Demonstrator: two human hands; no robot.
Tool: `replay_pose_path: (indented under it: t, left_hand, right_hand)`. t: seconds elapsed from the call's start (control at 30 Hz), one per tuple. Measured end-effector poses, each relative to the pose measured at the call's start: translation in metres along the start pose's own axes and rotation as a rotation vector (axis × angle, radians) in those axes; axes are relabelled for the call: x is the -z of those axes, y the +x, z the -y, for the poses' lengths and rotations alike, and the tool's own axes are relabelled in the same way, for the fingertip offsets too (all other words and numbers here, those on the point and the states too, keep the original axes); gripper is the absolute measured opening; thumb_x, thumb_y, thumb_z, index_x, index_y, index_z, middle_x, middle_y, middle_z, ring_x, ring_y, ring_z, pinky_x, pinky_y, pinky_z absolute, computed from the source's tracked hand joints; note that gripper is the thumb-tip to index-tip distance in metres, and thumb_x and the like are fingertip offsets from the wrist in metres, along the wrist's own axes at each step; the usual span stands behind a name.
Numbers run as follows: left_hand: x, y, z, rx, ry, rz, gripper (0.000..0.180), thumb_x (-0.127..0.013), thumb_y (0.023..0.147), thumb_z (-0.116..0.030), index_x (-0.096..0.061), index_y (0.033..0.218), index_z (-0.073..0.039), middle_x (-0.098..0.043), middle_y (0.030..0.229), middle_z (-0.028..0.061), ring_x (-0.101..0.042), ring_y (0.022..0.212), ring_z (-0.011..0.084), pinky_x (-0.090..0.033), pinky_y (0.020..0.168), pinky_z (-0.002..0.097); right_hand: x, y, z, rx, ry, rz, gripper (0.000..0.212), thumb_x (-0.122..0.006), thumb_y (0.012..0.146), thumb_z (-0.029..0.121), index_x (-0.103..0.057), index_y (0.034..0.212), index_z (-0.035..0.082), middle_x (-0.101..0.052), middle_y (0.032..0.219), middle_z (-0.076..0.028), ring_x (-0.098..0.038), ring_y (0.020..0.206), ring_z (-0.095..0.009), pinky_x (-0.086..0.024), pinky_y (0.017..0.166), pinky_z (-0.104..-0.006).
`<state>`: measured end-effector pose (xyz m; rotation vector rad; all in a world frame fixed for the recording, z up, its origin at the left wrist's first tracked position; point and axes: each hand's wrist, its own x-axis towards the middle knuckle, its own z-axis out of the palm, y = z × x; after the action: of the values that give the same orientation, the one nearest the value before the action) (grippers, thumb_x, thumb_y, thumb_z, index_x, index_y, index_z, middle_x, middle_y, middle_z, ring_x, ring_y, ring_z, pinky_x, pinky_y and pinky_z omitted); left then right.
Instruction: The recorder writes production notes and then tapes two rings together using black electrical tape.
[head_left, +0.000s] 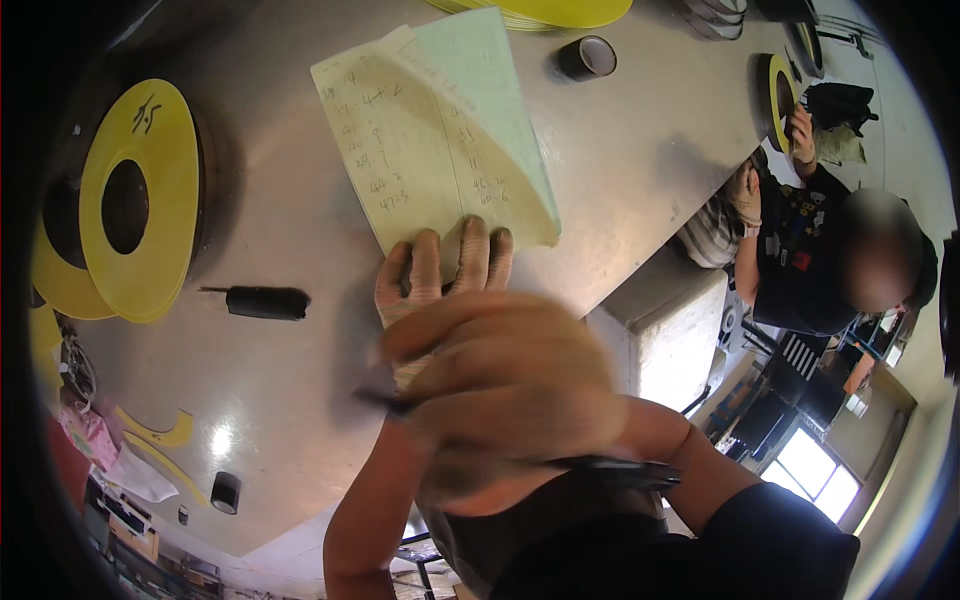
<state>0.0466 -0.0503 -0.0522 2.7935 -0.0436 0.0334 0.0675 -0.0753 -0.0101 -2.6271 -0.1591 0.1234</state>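
Observation:
A pale yellow paper sheet (400, 150) with handwriting lies on the table over a pale green sheet (475, 55). My left hand (440, 275), in a light work glove, rests on the lower edge of the paper with its fingers spread and flat. Nearer the camera, my right hand (510, 380) is closed and blurred by motion, in front of my left wrist. From it sticks a black pen-like thing (625, 472); its other end, by the left forearm, is smeared. The right fist covers part of the left hand.
Yellow-faced rings (165, 200) stand at the left; a black-handled tool (267, 303) lies beside them. Black tape rolls (587, 58) sit at the back and near left, close to yellow strips (165, 432). At right, a co-worker (810, 240) handles another yellow ring (778, 100).

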Motion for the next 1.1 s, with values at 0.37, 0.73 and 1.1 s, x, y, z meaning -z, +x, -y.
replay_pose_path:
  t: [0.37,0.73,1.1]
  left_hand:
    - [-0.001,-0.008,0.007,-0.092,-0.201,-0.035,0.044,-0.073,0.07,-0.009,-0.065,0.113,-0.002,-0.049,0.127,0.0138,-0.044,0.131,0.0382,-0.036,0.115,0.0583]
    - [0.001,-0.024,0.018,-0.11,-0.194,-0.055,0.044,-0.071,0.068,-0.004,-0.068,0.111,-0.003,-0.053,0.123,0.0103,-0.047,0.13,0.0342,-0.037,0.116,0.0543]
    - [0.001,-0.022,0.019,-0.093,-0.164,-0.08,0.022,-0.067,0.085,-0.018,-0.073,0.104,-0.007,-0.058,0.121,0.0065,-0.05,0.125,0.0289,-0.043,0.109,0.0496]
  right_hand:
    - [-0.001,0.076,-0.069,0.124,0.863,0.115,0.027,-0.078,0.089,0.024,-0.06,0.077,0.008,-0.057,0.061,-0.002,-0.056,0.053,-0.011,-0.045,0.05,-0.0301]
    - [-0.005,0.081,-0.068,0.368,0.599,0.135,0.034,-0.074,0.085,0.023,-0.057,0.06,0.007,-0.054,0.056,-0.009,-0.056,0.052,-0.03,-0.044,0.05,-0.0405]
    - [-0.009,0.079,-0.066,0.433,0.535,0.025,0.031,-0.075,0.082,0.016,-0.054,0.062,0.008,-0.051,0.055,-0.008,-0.055,0.051,-0.03,-0.044,0.049,-0.04]
